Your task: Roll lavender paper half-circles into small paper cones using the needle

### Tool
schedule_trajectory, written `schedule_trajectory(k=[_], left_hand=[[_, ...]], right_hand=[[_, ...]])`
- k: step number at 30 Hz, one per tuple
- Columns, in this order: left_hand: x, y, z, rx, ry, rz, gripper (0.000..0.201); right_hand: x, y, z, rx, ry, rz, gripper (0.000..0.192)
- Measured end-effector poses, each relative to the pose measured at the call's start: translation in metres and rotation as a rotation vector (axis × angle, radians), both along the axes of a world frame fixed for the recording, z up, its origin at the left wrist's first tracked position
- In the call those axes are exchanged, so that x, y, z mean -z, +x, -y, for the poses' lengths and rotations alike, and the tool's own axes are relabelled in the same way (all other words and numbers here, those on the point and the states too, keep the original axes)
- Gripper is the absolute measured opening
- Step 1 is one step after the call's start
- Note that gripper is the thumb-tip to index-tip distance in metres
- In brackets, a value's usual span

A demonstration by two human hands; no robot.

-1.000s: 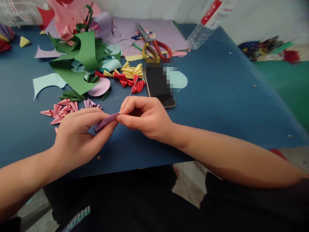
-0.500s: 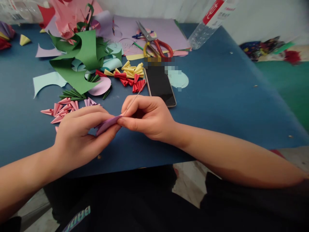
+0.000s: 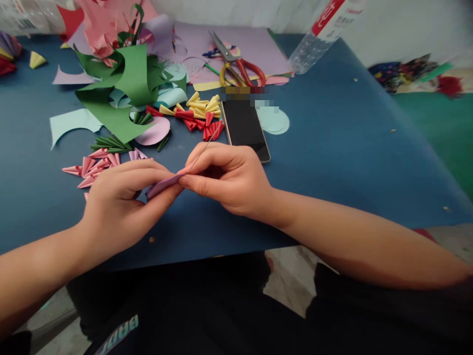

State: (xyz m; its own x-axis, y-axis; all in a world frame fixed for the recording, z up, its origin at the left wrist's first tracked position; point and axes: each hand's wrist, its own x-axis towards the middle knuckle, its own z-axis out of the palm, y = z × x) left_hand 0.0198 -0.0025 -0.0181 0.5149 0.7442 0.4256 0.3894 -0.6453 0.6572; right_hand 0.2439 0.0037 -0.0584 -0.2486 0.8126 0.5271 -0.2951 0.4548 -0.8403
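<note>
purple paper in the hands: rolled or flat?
Rolled: the purple paper forms a narrow tapered tube pinched between left hand and right hand.

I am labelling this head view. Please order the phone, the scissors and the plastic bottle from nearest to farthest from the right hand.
From the right hand:
1. Phone, just beyond the knuckles.
2. Scissors, farther back on the lilac paper.
3. Plastic bottle, at the far right table edge.

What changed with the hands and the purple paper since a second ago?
Hardly anything. The left hand and right hand still pinch the purple paper strip and a thin wire, only shifting slightly. Nothing was let go. The phone, scissors and paper cones stayed put.
</note>
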Motion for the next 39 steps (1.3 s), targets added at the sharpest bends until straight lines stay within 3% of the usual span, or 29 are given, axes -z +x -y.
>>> schedule_trajectory(k=[8, 16, 21, 30, 39], left_hand=[[-0.003, -0.001, 0.001, -0.027, -0.014, -0.021, 0.015], [-0.003, -0.001, 0.000, 0.035, 0.025, -0.013, 0.013], [-0.002, -0.004, -0.001, 0.033, 0.073, -0.030, 0.010], [-0.002, -0.005, -0.002, 0.082, 0.079, 0.006, 0.017], [-0.005, 0.000, 0.001, -0.018, -0.113, 0.072, 0.013]], right_hand=[[0.000, -0.001, 0.003, 0.038, -0.033, 0.032, 0.015], [-0.004, 0.005, -0.001, 0.071, 0.154, 0.138, 0.016], [-0.004, 0.005, -0.002, 0.110, 0.190, 0.168, 0.021], [-0.003, 0.008, -0.001, 0.091, 0.283, 0.181, 0.011], [-0.003, 0.007, -0.001, 0.185, 0.352, 0.194, 0.006]])
